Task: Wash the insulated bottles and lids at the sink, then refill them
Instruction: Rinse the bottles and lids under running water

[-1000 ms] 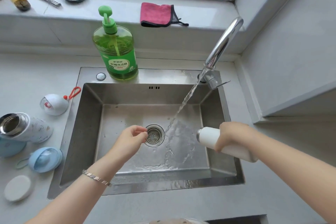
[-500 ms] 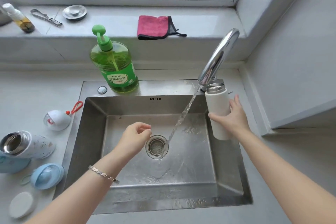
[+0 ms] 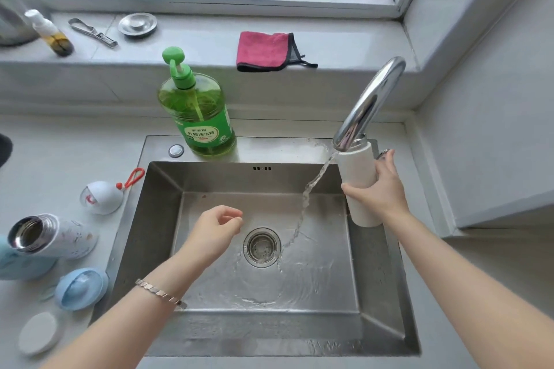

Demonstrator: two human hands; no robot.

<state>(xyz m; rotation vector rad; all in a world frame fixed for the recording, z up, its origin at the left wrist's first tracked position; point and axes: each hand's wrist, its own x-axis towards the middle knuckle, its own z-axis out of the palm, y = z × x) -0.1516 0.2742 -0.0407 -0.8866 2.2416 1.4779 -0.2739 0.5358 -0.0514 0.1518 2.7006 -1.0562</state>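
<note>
Right hand gripping white bottle at faucet, centre right, left hand loosely curled, empty, over steel sink, detergent bottle on rear rim, patterned bottle, blue lid on grey counter, lower left

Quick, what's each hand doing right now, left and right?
Left hand: open, fingers loosely curled, holding nothing.
Right hand: holding the white bottle beside the faucet.

A green pump bottle of dish soap stands below a grey windowsill holding a folded pink cloth, round steel lid, metal tool and small spray bottle.
</note>
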